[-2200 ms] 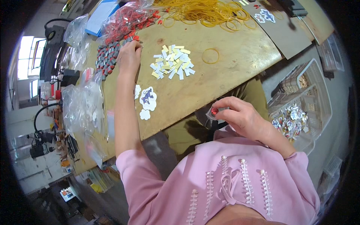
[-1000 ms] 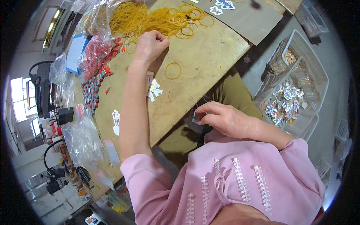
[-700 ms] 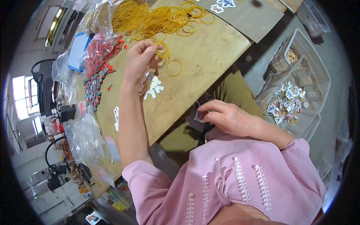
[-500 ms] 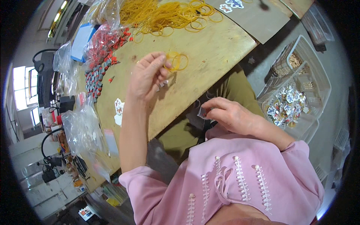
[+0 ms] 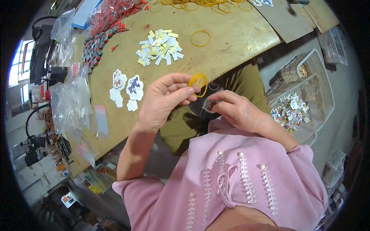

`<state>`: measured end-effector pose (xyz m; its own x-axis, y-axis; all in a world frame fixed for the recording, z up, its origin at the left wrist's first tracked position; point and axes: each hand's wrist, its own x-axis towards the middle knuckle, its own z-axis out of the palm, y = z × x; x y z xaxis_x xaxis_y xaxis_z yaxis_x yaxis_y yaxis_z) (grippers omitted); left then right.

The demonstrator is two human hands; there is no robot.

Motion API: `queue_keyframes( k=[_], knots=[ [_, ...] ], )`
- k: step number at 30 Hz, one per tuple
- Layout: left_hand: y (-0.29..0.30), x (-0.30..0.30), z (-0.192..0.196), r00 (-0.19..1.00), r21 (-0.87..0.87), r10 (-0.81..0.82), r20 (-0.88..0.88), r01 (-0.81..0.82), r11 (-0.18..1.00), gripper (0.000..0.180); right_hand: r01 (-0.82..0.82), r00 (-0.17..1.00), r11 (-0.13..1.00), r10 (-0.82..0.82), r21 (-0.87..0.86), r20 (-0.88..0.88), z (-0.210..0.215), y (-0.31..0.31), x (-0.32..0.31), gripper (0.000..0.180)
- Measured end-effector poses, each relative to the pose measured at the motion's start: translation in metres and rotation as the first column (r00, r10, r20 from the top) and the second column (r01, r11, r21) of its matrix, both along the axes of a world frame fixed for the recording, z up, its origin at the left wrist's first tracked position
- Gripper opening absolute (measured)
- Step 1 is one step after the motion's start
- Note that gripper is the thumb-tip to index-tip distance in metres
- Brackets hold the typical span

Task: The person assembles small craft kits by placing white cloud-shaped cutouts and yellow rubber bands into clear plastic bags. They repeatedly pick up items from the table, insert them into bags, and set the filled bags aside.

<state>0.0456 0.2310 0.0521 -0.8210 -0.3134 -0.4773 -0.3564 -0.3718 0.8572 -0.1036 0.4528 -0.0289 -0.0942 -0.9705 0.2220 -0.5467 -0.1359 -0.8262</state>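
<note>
My left hand [image 5: 160, 98] is over the near edge of the table, thumb and fingertips pinching a few yellow rubber bands [image 5: 204, 79]. Close by, my right hand [image 5: 243, 113] holds a small clear plastic bag [image 5: 207, 104] between thumb and fingers, above my lap; part of the bag is hidden by the fingers. A loose rubber band [image 5: 209, 40] lies alone on the table. Beyond my left hand is a pile of small white and pale-yellow strips [image 5: 160, 48]. Cloud-edged stickers with printed figures [image 5: 134, 87] lie to the left, with plain white ones beside them.
A heap of yellow rubber bands [image 5: 189, 4] lies at the table's far side. Red-and-grey small parts [image 5: 94, 50] and clear plastic bags [image 5: 71, 102] line the left. On the right, a white plastic basket [image 5: 327, 94] holds many small packed pieces. Brown board [image 5: 287, 23] covers the far right corner.
My left hand has come from above the table toward my right hand, carrying the rubber bands. One band now lies on the table. The strip pile is uncovered; the view has shifted.
</note>
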Motion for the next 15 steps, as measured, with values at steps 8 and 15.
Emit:
queue_keyframes(
  k=[8, 15],
  knots=[
    [-0.004, 0.015, -0.01, 0.995, 0.12, 0.055, -0.086, -0.044, 0.992, 0.023, -0.024, 0.999, 1.0, 0.024, 0.007, -0.025, 0.004, -0.007, 0.004, 0.027],
    [-0.004, 0.02, -0.014, 0.996, 0.128, 0.088, -0.034, -0.083, 0.988, 0.024, -0.029, 0.999, 1.0, 0.029, 0.01, -0.032, 0.006, -0.009, 0.006, 0.024]
  ],
)
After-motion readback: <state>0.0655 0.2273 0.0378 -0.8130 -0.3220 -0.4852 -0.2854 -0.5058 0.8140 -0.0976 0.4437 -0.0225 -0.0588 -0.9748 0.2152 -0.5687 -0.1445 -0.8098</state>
